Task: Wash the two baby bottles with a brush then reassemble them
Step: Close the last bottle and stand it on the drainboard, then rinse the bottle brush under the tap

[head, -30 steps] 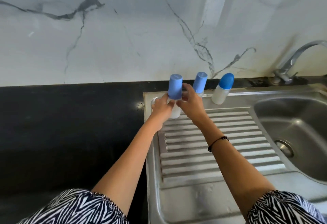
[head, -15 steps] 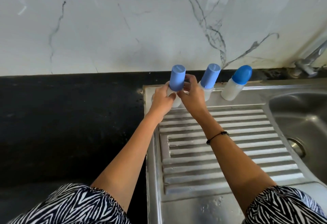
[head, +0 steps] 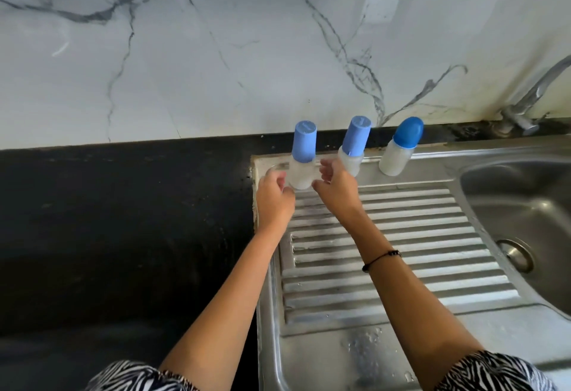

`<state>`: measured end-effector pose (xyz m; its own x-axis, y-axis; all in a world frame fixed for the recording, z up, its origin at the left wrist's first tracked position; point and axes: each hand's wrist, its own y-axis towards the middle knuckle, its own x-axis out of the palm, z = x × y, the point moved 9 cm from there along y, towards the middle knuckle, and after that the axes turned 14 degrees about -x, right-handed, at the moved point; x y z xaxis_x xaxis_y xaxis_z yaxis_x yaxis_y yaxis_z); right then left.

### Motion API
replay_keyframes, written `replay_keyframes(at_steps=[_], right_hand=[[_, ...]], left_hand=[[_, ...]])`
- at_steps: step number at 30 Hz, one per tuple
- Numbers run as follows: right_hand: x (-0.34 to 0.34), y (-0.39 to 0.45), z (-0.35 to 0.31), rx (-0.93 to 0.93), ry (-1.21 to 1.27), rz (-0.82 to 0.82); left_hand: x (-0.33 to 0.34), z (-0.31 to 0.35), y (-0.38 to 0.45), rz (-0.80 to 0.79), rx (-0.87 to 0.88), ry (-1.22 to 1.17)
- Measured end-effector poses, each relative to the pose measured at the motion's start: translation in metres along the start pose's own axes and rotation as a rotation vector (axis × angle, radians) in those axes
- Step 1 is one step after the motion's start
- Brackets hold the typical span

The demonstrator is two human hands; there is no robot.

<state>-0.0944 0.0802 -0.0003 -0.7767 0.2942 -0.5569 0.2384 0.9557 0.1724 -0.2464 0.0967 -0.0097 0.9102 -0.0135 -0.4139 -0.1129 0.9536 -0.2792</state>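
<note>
Three capped baby bottles are lined up at the far edge of the steel drainboard (head: 401, 251), against the marble wall. The left bottle (head: 301, 155), light-blue cap on, is stood upright at the far-left corner, flanked by both hands. The left hand (head: 273, 199) is seen just left of its base, fingers loosely curled; contact cannot be told. The right hand (head: 335, 185) is held just right of it, fingers relaxed and apart, nothing clamped. The middle bottle (head: 353, 146) is partly hidden behind the right hand. The dark-capped bottle (head: 400, 146) is placed further right, near the sink basin (head: 525, 199). The black tabletop (head: 123, 220) is located left.
</note>
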Motion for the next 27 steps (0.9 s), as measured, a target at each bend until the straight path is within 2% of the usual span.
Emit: replay_keyframes(at_steps=[6,9,14,22,27], right_hand=[[-0.021,-0.050,0.006,0.023,-0.213,-0.127],[-0.044,-0.074,0.011,0.045,-0.284,-0.136],[-0.108,-0.104,0.002,0.032,-0.364,-0.046],[-0.258,-0.148,-0.001,0.028,-0.357,0.170],[-0.347,-0.173,0.018,0.030,-0.406,0.288]], left_hand=[[0.030,-0.013,-0.054,-0.121,0.009,0.166],[0.045,-0.006,-0.080,-0.183,0.037,0.230],[0.068,0.045,-0.123,-0.262,0.201,0.269],[0.144,0.153,-0.215,-0.468,0.515,0.307],[0.203,0.199,-0.266,-0.455,0.619,0.307]])
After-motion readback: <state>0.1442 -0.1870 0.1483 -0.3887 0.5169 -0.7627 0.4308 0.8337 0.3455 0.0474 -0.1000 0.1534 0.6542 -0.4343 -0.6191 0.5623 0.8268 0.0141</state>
